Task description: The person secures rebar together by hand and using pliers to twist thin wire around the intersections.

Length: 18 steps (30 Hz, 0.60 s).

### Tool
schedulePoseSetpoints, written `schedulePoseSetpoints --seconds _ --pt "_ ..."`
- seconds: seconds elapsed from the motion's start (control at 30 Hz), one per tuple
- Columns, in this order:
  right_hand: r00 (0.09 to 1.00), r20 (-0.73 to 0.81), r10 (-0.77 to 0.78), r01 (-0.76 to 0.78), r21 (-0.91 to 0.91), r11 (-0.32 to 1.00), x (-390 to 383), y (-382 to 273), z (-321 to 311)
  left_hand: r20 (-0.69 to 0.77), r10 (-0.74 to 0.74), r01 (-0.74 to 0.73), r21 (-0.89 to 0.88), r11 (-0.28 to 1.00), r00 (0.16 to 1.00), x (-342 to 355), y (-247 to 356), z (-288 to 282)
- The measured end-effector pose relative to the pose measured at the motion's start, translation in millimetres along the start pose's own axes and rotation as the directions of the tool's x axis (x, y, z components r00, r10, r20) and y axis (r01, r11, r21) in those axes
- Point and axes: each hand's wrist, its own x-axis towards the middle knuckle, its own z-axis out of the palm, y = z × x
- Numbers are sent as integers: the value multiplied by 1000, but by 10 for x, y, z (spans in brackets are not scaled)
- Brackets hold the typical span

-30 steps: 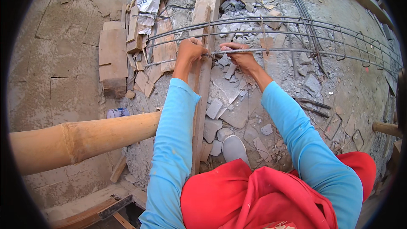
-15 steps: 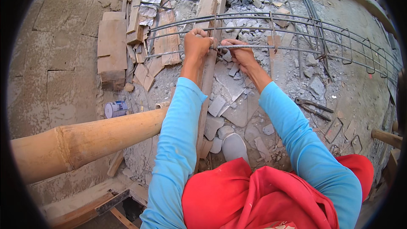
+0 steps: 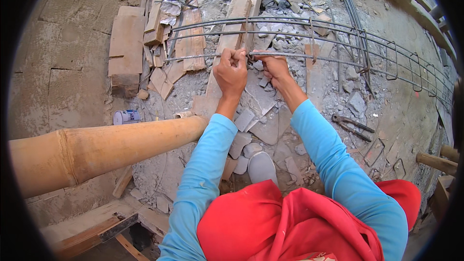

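Note:
A long cage of steel rebar [image 3: 299, 36] with rectangular stirrups [image 3: 311, 43] lies crosswise ahead of me. At its nearest bar, beside a stirrup that crosses a wooden plank [image 3: 241, 7], both my hands work close together. My left hand [image 3: 231, 73] is closed, thumb and fingers pinched just left of the crossing. On the other side my right hand [image 3: 275, 69] is closed too, its fingertips against the bar. Whatever is pinched between the fingers is too small to make out. Long-handled nippers [image 3: 353, 126] lie on the ground to the right.
A thick bamboo pole [image 3: 111, 152] reaches in from the left, near my left forearm. Broken concrete [image 3: 285, 36] covers the ground beneath the cage. Wood scraps [image 3: 125, 43] and a small white can [image 3: 126, 117] are at left; loose bent stirrups [image 3: 374, 152] lie at right.
My left hand has turned and dropped slightly, its fingers now pinched beside the crossing. The right hand stays near the bar, its fingertips shifted a little. The whole view has moved slightly.

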Motion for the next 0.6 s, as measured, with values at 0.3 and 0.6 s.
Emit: schedulePoseSetpoints --seconds 0.3,0.6 --pt "993 47 111 -115 88 990 59 0 -1 110 76 -96 195 976 991 -69 75 -106" --pt "998 60 23 -25 33 999 -61 63 42 204 -22 5 87 996 979 178 25 -203"
